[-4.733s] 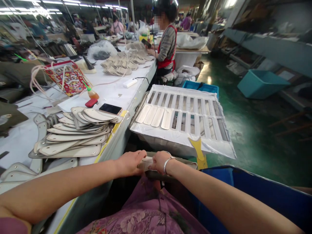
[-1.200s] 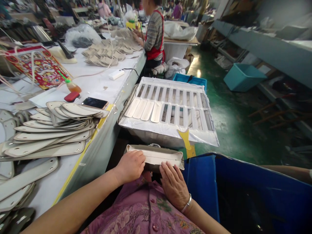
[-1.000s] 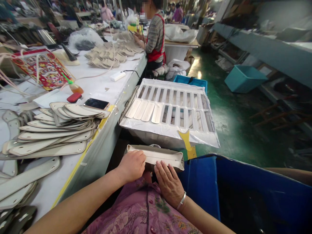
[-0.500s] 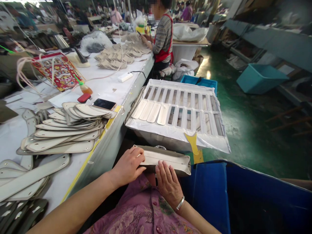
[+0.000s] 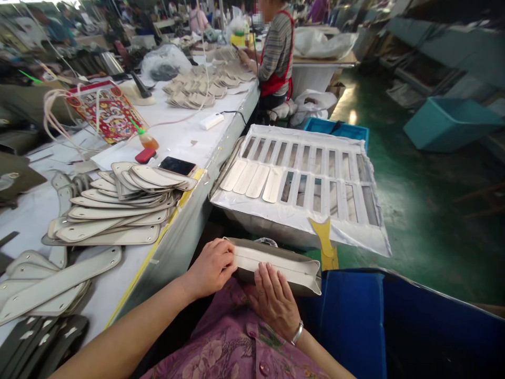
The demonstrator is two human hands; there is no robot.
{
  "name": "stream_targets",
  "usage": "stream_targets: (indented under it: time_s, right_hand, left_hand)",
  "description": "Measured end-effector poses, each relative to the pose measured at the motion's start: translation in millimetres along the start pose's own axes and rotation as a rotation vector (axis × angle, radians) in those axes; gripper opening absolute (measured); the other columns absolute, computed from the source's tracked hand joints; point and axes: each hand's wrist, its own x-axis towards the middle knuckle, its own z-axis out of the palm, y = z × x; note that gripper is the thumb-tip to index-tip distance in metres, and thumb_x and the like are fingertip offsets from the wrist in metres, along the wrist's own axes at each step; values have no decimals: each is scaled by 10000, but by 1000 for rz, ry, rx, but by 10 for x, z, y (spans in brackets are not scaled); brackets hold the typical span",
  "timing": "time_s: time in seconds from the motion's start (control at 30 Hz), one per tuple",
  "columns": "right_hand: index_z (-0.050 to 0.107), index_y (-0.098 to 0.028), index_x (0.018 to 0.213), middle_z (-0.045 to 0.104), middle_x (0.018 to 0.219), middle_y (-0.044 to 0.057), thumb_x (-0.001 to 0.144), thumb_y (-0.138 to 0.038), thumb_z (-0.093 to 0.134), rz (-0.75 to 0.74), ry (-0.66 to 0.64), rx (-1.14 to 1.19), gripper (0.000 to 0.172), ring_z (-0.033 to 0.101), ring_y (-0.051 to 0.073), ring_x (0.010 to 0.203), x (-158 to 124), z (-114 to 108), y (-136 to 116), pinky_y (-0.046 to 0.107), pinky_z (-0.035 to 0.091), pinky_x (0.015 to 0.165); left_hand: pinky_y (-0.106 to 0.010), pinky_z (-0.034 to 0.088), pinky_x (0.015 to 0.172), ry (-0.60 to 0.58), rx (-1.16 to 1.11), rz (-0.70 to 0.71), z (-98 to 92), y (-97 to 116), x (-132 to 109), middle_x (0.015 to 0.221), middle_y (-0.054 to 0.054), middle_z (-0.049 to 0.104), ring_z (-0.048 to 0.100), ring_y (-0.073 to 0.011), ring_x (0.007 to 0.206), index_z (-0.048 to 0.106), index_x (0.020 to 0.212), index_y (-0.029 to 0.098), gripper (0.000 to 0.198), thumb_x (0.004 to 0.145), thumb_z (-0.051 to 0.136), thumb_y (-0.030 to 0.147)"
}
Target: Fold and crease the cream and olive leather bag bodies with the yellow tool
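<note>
A folded beige leather piece lies across my lap, its pale inner strip facing up. My left hand has its fingers curled on the piece's left end. My right hand lies flat on the near edge, fingers stretched out and pressing on it; a bracelet sits on that wrist. Just beyond the piece stands a white slotted tray holding several beige leather strips in its left slots.
A white worktable on my left carries a fanned stack of leather strips, a phone, a red case and a glue bottle. A blue bin stands at my right. A person in a red apron works farther along.
Both hands have stayed on the folded piece. My right hand turned from gripping its far side to lying flat on its near edge. The head camera shifted a little.
</note>
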Motion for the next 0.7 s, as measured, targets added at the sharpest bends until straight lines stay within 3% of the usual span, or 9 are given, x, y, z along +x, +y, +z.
stream_targets:
  time_s: [0.2,0.53,0.63,0.7]
  right_hand:
    - [486,-68,1242,431,1340,156,830,-432,507,-30,-8,26,551,351,301,1260,93,43,-29,433,267,1051]
    - [473,-38,1238,417,1342,189,839,-385,441,-77,-65,72,530,329,327,1265,299,81,-90,453,277,1040]
    - [472,-37,1235,407,1346,200,842,-403,444,-71,-78,84,537,314,328,1274,347,89,-123,464,268,1041]
    - [472,-36,1232,408,1343,207,844,-426,456,-69,-80,80,551,313,327,1275,360,84,-136,465,263,1043]
  left_hand:
    - [-351,379,822,-19,1,-25,-27,-22,24,894,-33,525,445,-193,896,539,675,166,149,816,515,210]
    - [-371,415,824,-52,10,-28,-69,-40,83,888,-48,534,461,-210,921,571,690,173,124,800,521,202]
    - [-394,405,911,10,-67,-28,-65,-106,-18,1056,-72,526,457,-223,1022,561,812,176,36,782,547,190]
    - [-410,365,984,82,-125,-24,-85,-188,-109,1228,-90,448,400,-238,1144,546,905,181,139,771,574,199]
